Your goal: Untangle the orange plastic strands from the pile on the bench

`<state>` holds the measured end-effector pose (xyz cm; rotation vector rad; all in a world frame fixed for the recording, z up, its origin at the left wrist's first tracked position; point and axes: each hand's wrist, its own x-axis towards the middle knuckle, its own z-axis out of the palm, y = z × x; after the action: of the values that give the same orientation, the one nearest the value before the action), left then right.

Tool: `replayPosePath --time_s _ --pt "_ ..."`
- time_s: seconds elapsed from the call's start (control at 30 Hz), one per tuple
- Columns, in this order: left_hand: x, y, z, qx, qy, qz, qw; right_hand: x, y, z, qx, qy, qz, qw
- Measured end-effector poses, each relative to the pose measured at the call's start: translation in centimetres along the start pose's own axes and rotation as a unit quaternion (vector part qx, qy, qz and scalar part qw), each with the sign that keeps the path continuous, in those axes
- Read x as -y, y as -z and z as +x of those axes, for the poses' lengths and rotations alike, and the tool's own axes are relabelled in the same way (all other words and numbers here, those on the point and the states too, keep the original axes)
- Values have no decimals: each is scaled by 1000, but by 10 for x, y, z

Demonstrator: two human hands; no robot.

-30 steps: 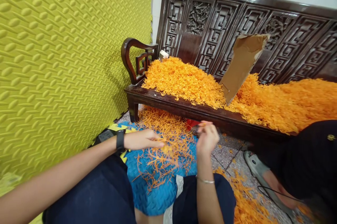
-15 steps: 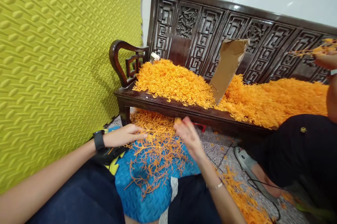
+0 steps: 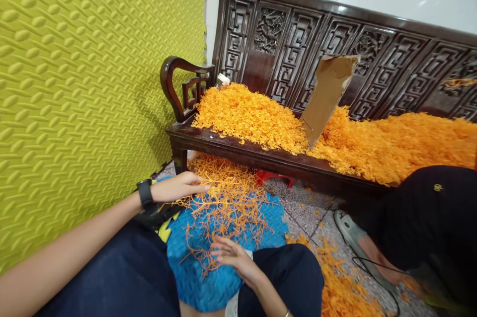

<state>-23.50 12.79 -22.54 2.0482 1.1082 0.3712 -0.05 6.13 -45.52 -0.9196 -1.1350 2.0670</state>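
Observation:
A tangle of thin orange stems [image 3: 238, 202] lies on the blue foam mat [image 3: 186, 277] between my knees and the bench. My left hand [image 3: 181, 187], with a black watch at its wrist, is at the left side of the tangle, its fingers pressed together around orange stems. Nearer my lap, my right hand [image 3: 236, 260] hovers over the near end of the stems, its fingers apart and nothing held. A heap of short orange pieces [image 3: 253, 118] covers the left part of the dark wooden bench seat.
A cardboard piece [image 3: 328, 93] stands between the orange heaps on the bench [image 3: 238, 147]. A yellow foam wall [image 3: 93, 83] rises at left. Under the bench is a red object [image 3: 276, 176]. Another person's leg [image 3: 425, 217] and sandal [image 3: 350, 232] are at right.
My right hand has come down and back from the bench edge toward my lap, and the orange bit at its fingertips is gone. The other person's hand has left the view at right.

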Motion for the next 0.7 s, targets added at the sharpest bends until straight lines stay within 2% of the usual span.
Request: replayPosePath --time_s 0.13,0.3,0.43,0.53,0.63,0.7 --pt "-2 1 -1 15 13 -7 1000 21 -8 -2 -24 14 -13 1000" --pt "-9 1 -4 3 45 -27 999 75 -33 -1 -72 129 -1 989" --pt "-11 0 -3 2 49 -45 998 117 -56 7 -67 198 5 978" --pt "-11 -2 -1 14 52 -64 997 139 -64 16 -45 246 63 966" --pt "-11 -3 0 10 51 -59 997 156 -63 20 -23 251 65 965" --pt "-10 -3 1 10 47 -50 998 162 -60 23 -50 237 27 970"
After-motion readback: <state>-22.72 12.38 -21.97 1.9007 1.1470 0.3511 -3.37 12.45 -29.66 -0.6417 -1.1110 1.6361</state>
